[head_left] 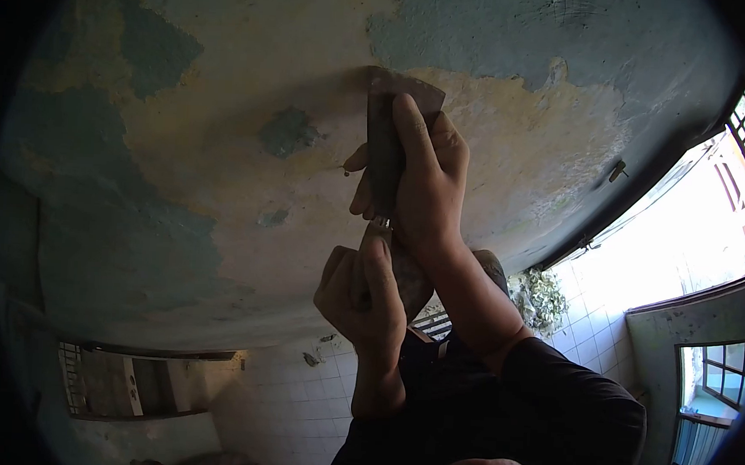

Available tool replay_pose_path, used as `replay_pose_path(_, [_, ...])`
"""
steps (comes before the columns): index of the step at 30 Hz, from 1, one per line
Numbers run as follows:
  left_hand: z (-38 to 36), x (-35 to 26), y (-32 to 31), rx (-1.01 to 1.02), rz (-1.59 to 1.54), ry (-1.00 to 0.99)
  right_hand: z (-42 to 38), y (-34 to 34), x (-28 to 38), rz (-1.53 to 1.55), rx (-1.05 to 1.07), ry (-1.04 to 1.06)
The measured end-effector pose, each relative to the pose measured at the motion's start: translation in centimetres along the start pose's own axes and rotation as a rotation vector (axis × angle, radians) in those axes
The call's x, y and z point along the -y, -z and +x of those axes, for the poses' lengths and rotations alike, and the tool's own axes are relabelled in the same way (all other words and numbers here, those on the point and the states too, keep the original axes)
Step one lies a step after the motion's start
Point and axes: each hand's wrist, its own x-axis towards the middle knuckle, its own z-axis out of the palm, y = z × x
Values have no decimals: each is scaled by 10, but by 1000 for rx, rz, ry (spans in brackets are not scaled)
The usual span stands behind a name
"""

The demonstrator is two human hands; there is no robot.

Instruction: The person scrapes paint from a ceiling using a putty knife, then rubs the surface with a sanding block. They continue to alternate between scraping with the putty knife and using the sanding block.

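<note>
A wide, dark scraper (381,140) points up with its flared blade at the peeling wall (264,202). My right hand (431,168) is closed round it, the thumb lying along its face up toward the blade and the fingertips showing at its left side. Just below, my left hand (361,295) is closed at the scraper's lower end, its thumb pressed up beside a small shiny metal part. The palm side of the left hand is hidden. Around the blade, pale yellowish patches show between areas of old green paint.
A bright doorway (685,224) opens at the right, with a window (718,381) below it. Pale flakes of debris (539,300) lie heaped on the white tiled floor (296,397). A small hook-like fitting (617,170) sticks out of the wall. At lower left is a barred opening (141,385).
</note>
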Motion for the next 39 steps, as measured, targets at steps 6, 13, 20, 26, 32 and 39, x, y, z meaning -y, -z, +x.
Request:
replay_pose_path(6, [17,1,15,-17,-99,25,1,-10,-10,48,13,44])
replay_pose_path(13, [25,-3,26,17,-67,-39,0,-22,-9,50,-90,86])
replay_pose_path(20, [3,-3,11,-17,-52,-20,-4,-11,-6,-62,-61,43])
replay_pose_path(26, [16,-10,15,-12,-89,12,1,-20,-1,2,-72,77])
replay_pose_path(32, [42,-17,32,26,-101,1,6,-32,-7,115,-70,109])
replay_pose_path(39, [52,-18,38,-3,-125,-49,8,-41,-6,148,-90,146])
